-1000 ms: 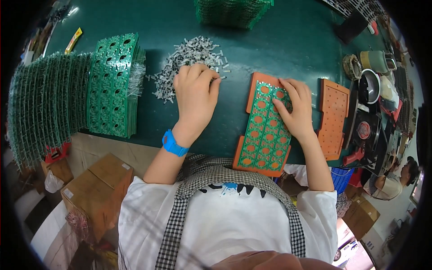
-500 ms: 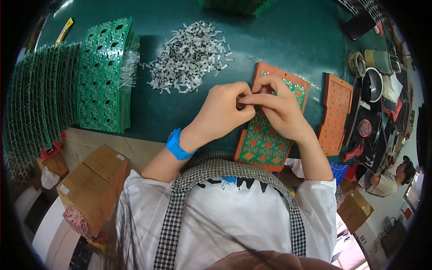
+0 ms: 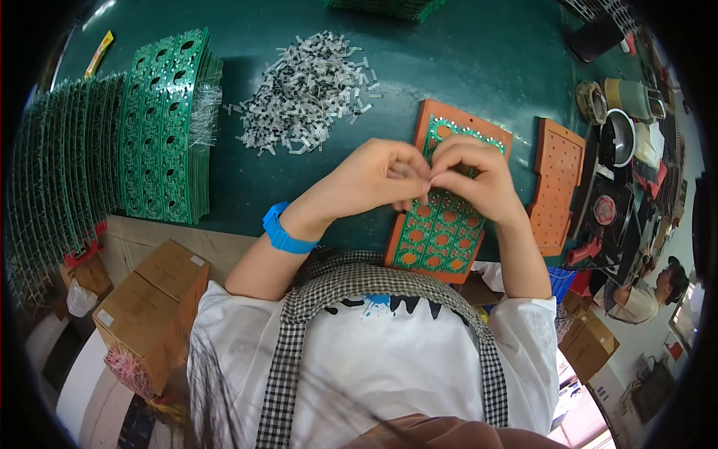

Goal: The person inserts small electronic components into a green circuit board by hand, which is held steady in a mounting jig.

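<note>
Over a green circuit board [image 3: 441, 238] with rows of round openings, my two hands meet fingertip to fingertip. The board lies in an orange fixture plate [image 3: 425, 123] at the table's near edge. My left hand [image 3: 378, 178], with a blue band on its wrist, has thumb and fingers pinched together. My right hand [image 3: 482, 176] also pinches, its thumb and index finger touching the left fingertips. Whatever sits between them is too small or hidden to make out. Beyond my left hand lies a heap of small clear-and-black parts [image 3: 307, 97].
Stacked green circuit boards [image 3: 161, 135] stand at the left, beside a long row of upright boards [image 3: 67, 157]. Right of my work lies a second orange plate [image 3: 557, 187]. Farther right are a white-rimmed bowl [image 3: 621, 138] and a tape roll [image 3: 591, 103]. Cardboard boxes [image 3: 153, 299] sit below left.
My right index finger, stretched toward the left hand before, is now bent into a pinch with the thumb. The left fingers have opened out slightly, and the fingertips meet a little farther right.
</note>
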`<control>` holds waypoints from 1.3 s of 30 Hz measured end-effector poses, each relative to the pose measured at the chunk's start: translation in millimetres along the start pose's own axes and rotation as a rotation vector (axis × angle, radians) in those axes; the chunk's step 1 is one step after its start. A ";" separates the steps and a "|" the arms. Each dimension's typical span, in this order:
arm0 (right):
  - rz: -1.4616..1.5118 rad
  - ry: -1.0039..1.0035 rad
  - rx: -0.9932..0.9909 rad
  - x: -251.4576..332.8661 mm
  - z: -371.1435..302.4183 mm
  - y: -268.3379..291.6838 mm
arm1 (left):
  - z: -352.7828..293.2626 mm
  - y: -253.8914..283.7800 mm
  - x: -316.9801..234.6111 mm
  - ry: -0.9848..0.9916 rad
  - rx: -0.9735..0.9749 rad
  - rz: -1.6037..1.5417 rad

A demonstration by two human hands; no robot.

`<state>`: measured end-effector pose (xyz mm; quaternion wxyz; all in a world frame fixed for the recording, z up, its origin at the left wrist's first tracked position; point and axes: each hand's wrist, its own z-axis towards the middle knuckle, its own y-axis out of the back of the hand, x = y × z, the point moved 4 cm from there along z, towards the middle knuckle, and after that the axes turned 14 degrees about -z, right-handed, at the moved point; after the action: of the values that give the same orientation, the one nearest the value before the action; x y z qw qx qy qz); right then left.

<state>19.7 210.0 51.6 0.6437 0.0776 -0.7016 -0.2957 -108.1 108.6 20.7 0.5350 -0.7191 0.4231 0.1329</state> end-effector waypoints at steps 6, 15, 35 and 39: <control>-0.562 -0.223 -0.324 -19.5 7.8 21.5 | -8.1 19.9 -39.4 -0.732 -0.784 1.455; -0.640 -0.157 -0.234 -21.8 14.9 23.4 | -7.6 29.0 -34.9 -0.851 -0.725 1.384; -1.075 0.063 -0.429 7.0 1.9 -2.9 | -9.4 14.2 9.5 -0.420 -0.322 -0.125; -0.454 -0.063 -0.354 13.4 -7.2 -15.8 | -8.1 6.3 11.6 -0.391 -0.275 -0.118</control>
<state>20.1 188.2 54.9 0.5423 0.1101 -0.6235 -0.5523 -107.8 95.6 12.3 0.5106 -0.7693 0.2465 0.2945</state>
